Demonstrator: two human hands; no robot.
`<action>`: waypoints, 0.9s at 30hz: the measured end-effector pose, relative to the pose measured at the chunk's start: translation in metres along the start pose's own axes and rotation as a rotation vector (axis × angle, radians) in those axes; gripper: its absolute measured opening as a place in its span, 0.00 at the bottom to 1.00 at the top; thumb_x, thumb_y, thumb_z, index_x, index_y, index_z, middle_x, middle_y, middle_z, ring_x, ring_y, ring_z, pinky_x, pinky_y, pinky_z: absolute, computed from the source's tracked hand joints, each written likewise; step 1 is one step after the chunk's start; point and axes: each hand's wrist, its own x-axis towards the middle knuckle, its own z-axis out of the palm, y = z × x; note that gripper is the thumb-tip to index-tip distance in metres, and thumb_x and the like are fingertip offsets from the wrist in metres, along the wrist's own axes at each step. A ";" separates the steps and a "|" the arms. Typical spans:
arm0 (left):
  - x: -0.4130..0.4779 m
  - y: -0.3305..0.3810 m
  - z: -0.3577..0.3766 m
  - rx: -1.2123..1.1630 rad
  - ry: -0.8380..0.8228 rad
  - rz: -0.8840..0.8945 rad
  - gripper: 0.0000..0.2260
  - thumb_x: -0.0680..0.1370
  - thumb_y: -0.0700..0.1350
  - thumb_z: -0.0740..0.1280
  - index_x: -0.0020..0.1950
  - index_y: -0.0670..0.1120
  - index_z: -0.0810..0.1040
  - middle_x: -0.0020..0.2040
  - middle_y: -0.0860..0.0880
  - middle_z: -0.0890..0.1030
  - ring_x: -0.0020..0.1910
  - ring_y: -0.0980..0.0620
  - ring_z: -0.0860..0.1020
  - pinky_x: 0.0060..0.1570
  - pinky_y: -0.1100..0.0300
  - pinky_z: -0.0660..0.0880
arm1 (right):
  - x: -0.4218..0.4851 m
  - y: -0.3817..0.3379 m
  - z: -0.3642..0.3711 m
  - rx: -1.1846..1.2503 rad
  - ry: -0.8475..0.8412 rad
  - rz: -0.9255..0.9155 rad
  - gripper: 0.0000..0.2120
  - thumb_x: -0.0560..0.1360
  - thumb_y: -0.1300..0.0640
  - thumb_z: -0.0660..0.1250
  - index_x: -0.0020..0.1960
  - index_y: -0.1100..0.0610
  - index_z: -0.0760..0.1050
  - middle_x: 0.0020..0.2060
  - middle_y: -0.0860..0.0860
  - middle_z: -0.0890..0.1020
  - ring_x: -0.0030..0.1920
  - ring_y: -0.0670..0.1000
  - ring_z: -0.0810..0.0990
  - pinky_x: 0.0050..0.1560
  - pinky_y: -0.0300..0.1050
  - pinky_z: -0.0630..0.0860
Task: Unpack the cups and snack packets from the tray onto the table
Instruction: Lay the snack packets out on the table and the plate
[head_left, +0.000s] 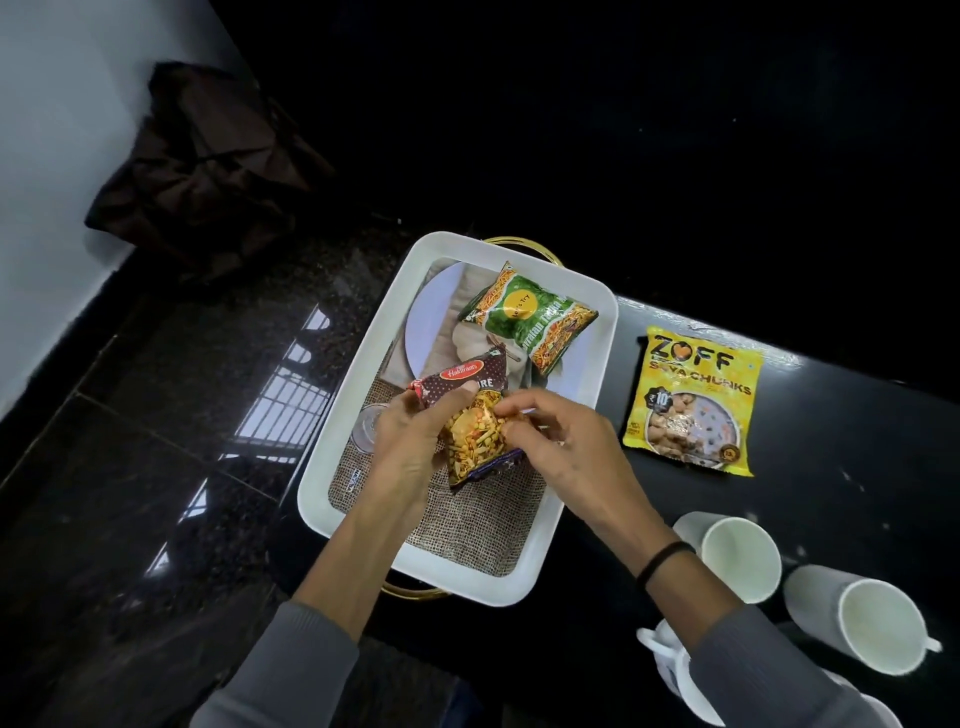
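A white rectangular tray (363, 374) with gold handles sits at the black table's left edge. Over its middle, my left hand (410, 447) and my right hand (561, 441) both grip a dark red snack packet (467, 410) with a yellow mix pictured on it. A green and orange snack packet (530, 317) lies at the tray's far end. To the right of the tray, a yellow soya chunks packet (696, 400) lies flat on the table. Two white cups (737, 556) (862, 618) stand at the near right. A third white cup (670, 665) is partly hidden by my right sleeve.
The black table (852, 493) stretches right and far into darkness. On the left, below the table edge, is a dark polished floor (156, 441). A dark brown bag (202, 171) rests against the white wall at far left.
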 end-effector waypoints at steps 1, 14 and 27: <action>-0.002 0.000 0.000 -0.026 -0.028 -0.010 0.16 0.71 0.45 0.79 0.54 0.43 0.81 0.45 0.44 0.88 0.43 0.47 0.86 0.43 0.52 0.85 | 0.000 -0.001 -0.002 0.050 0.019 0.005 0.06 0.75 0.48 0.72 0.52 0.43 0.81 0.51 0.42 0.85 0.50 0.44 0.84 0.52 0.41 0.80; -0.027 0.020 0.058 0.043 -0.472 0.198 0.19 0.75 0.43 0.73 0.62 0.61 0.82 0.61 0.49 0.85 0.64 0.44 0.80 0.60 0.42 0.78 | 0.001 -0.002 -0.079 0.296 0.139 -0.033 0.25 0.61 0.45 0.84 0.55 0.47 0.82 0.50 0.43 0.88 0.53 0.44 0.86 0.56 0.47 0.80; -0.050 -0.008 0.185 0.357 -0.404 0.016 0.16 0.75 0.49 0.76 0.58 0.44 0.80 0.37 0.51 0.88 0.33 0.56 0.86 0.27 0.63 0.78 | -0.037 0.037 -0.163 0.565 0.215 0.393 0.22 0.71 0.40 0.76 0.54 0.56 0.82 0.41 0.49 0.89 0.39 0.48 0.89 0.38 0.40 0.81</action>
